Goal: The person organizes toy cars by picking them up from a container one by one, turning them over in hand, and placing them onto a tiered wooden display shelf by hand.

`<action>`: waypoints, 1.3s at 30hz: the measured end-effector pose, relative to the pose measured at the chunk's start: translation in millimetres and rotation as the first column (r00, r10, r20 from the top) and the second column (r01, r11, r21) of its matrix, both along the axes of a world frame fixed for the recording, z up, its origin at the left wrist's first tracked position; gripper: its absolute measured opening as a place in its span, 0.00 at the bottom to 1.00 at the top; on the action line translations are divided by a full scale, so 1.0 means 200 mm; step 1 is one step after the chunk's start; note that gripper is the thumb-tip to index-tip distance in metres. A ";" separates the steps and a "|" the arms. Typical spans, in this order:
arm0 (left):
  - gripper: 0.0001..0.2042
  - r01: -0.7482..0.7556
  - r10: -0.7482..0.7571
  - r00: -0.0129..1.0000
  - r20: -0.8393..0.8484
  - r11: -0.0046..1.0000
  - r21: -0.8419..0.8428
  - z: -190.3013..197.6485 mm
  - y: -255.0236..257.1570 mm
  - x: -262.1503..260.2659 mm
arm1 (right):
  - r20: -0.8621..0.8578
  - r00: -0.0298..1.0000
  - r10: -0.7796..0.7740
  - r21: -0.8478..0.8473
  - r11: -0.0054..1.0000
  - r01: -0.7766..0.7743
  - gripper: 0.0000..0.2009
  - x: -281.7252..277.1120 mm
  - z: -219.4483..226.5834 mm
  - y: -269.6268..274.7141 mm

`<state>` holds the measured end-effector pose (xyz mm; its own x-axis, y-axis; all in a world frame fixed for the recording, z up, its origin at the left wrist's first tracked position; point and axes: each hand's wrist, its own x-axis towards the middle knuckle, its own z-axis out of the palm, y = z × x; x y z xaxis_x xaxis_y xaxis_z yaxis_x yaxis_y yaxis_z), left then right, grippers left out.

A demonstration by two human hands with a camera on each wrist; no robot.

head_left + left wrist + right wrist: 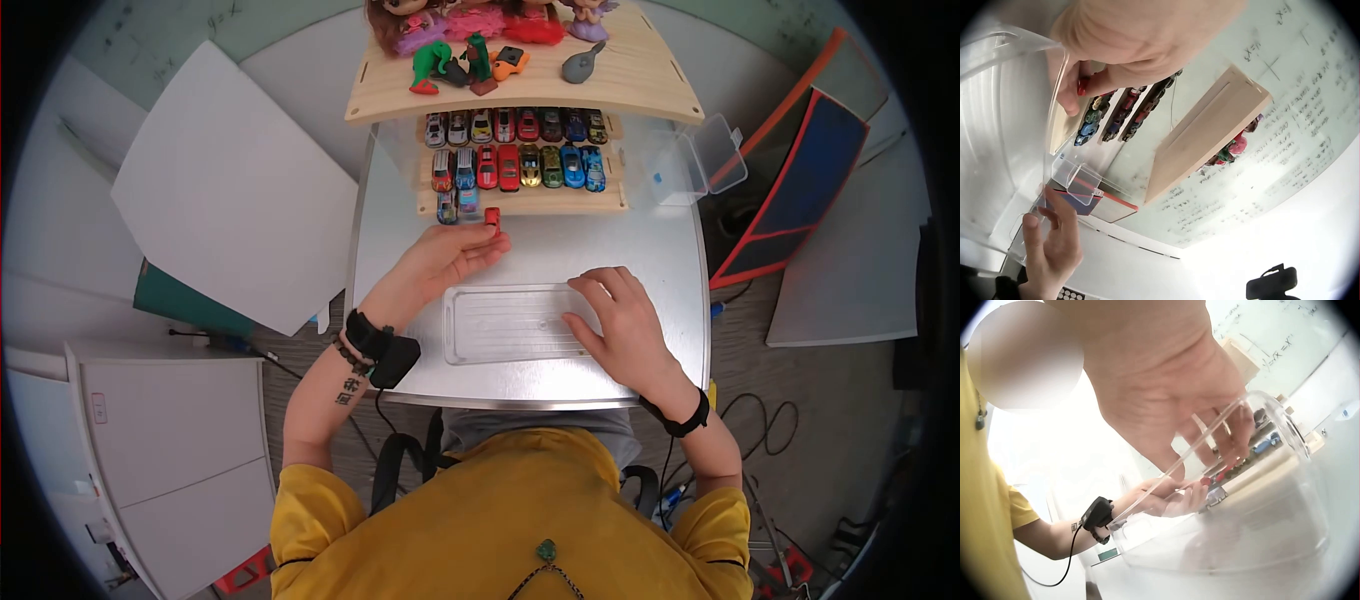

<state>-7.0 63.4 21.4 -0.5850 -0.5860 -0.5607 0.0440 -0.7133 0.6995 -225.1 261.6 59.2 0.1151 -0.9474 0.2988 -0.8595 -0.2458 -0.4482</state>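
Note:
A small red toy car [492,217] is pinched between the thumb and fingers of the left hand [447,257], just in front of the lowest shelf row. In the left wrist view, a bit of the red car [1082,86] shows between the fingertips. The right hand [625,325] is at the right end of a clear plastic box [452,352], fingers loosely bent and spread from the thumb; whether it touches the rim I cannot tell. The box [1260,550] looks see-through, with no car visible inside.
Rows of toy cars [509,168] stand on wooden steps at the back. Above them, a wooden shelf [640,75] holds dolls and small figures. A clear open-lidded container [680,180] stands at the back right of the metal table [660,255].

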 end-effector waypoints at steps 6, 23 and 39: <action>0.12 -0.016 0.017 1.000 -0.013 0.999 0.033 -0.04 -0.02 -0.02 | -0.004 1.000 -0.021 -0.043 0.999 0.020 0.17 0.00 -0.05 0.00; 0.12 -0.074 0.076 0.997 -0.026 0.995 0.072 -0.13 -0.06 -0.04 | -0.017 0.999 -0.036 -0.047 0.998 0.035 0.18 0.00 -0.07 0.00; 0.08 0.422 0.063 0.890 0.452 0.263 -0.868 0.06 0.05 0.08 | -0.030 0.999 -0.029 -0.045 0.999 0.028 0.18 0.00 -0.07 0.00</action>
<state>8.8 73.4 34.0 -0.6708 -0.7305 0.1279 -0.3828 0.4887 0.7839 -224.6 261.6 44.3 0.0984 -0.9362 0.3374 -0.8797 -0.2403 -0.4104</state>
